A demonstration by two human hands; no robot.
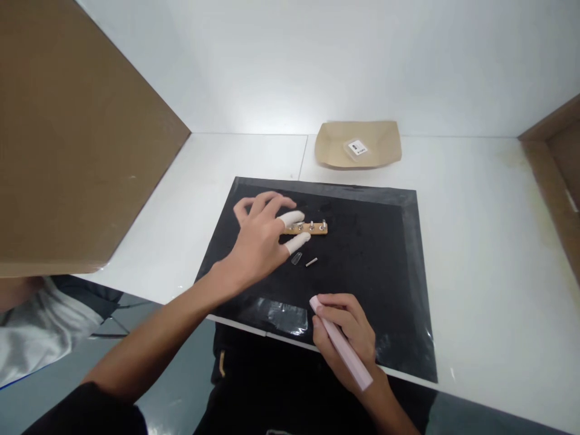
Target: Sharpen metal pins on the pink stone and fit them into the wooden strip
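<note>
Head view: left hand point(260, 238), fingers spread, is pressing the small tan wooden strip with metal pegs point(310, 228); right hand point(347, 338) is gripping a pale pink pen-shaped tool point(341, 343) over the black mat point(385, 290).

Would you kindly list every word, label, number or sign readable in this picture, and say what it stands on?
Nothing can be quoted.
White label on the small clear packet in the brown paper tray: dark print, too small and blurred to read.
Pink tool in the right hand, black mat, wooden strip at the left hand: no writing visible.
</note>
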